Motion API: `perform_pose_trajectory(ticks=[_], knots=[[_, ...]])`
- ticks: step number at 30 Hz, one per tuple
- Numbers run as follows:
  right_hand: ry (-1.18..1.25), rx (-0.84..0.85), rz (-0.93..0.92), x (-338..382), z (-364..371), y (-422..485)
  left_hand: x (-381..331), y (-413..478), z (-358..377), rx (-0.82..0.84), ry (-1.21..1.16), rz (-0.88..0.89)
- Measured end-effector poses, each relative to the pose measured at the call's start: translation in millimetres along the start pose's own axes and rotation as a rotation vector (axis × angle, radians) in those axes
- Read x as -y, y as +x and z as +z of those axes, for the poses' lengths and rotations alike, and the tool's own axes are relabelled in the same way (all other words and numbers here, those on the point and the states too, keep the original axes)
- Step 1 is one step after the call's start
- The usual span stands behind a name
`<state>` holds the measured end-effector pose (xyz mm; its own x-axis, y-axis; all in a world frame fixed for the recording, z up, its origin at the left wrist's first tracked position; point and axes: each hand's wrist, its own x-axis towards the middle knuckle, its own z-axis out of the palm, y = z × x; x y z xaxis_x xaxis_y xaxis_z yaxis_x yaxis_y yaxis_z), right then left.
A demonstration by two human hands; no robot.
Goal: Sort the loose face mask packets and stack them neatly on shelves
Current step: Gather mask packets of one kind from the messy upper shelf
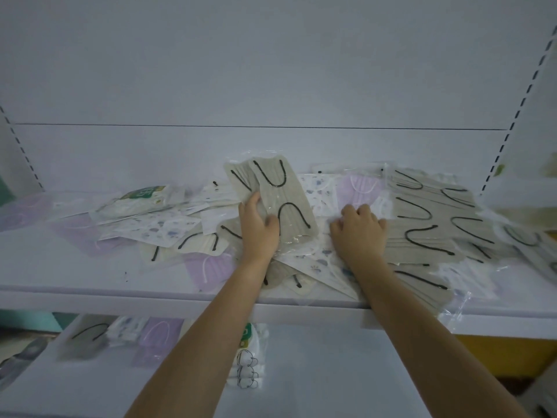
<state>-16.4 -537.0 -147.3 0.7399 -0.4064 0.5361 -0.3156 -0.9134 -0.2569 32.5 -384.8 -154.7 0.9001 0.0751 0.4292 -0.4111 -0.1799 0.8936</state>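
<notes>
A person's left hand holds up two grey mask packets with black ear loops above a jumbled heap on a white shelf, thumb across the front and fingers curled behind. The right hand sits knuckles-up on the heap, just beside a rough stack of grey packets; whether its bent fingers pinch a packet or only press down cannot be told. Purple packets and speckled white packets lie mixed among the grey ones. The clear wrappers look slippery, and the held pair is already fanned apart, so one could slide from the grip. Several overhanging packets jut past the shelf's front edge under the right forearm, and an arm drawn back carelessly could sweep them off. They might then land on the lower shelf, where a grey pile and a purple pile appear sorted. The splayed grey stack may also slump if more is laid on it unsquared. A green-labelled packet bears pale characters too blurred to read. A second green label on the lower shelf is mostly hidden by the left arm. No brand name is legible.
</notes>
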Motion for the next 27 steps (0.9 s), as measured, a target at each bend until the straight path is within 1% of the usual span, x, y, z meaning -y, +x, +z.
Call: perform_pose_trajectory(ticks=[1, 2, 6, 11, 13, 17, 18, 19, 21, 22, 24, 25, 26, 27], knots=[[-0.027, 0.062, 0.018, -1, 0, -1, 1, 0, 0, 0.0, 0.001, -0.001], [-0.033, 0.09, 0.022, -1, -1, -1, 1, 0, 0, -0.002, 0.002, -0.002], [-0.096, 0.111, -0.033, 2, -4, -5, 3, 1, 1, -0.004, 0.011, 0.009], [-0.096, 0.212, -0.046, 2, -12, -9, 5, 2, 2, -0.007, 0.007, 0.028], [-0.043, 0.279, -0.085, -1, -16, -7, 3, 2, 1, -0.017, 0.002, 0.071], [0.225, 0.521, -0.201, -6, -29, 6, -4, -3, 2, 0.001, 0.035, 0.226], [0.28, 0.536, -0.244, -6, -31, 9, -5, -5, 2, 0.017, 0.058, 0.267], [0.344, 0.515, -0.269, -7, -33, 11, -7, -6, 2, 0.034, 0.089, 0.299], [0.464, 0.412, -0.275, -11, -36, 14, -8, -8, 2, 0.062, 0.184, 0.347], [0.479, 0.337, -0.273, -14, -37, 17, -9, -9, 3, 0.073, 0.235, 0.358], [0.381, 0.201, -0.254, -22, -40, 27, -11, -11, 4, 0.087, 0.335, 0.346], [0.283, 0.185, -0.233, -27, -43, 33, -12, -12, 6, 0.092, 0.393, 0.334], [0.15, 0.239, -0.205, -33, -45, 39, -13, -13, 7, 0.099, 0.457, 0.325], [0.003, 0.358, -0.174, -40, -46, 43, -14, -13, 8, 0.111, 0.52, 0.325]])
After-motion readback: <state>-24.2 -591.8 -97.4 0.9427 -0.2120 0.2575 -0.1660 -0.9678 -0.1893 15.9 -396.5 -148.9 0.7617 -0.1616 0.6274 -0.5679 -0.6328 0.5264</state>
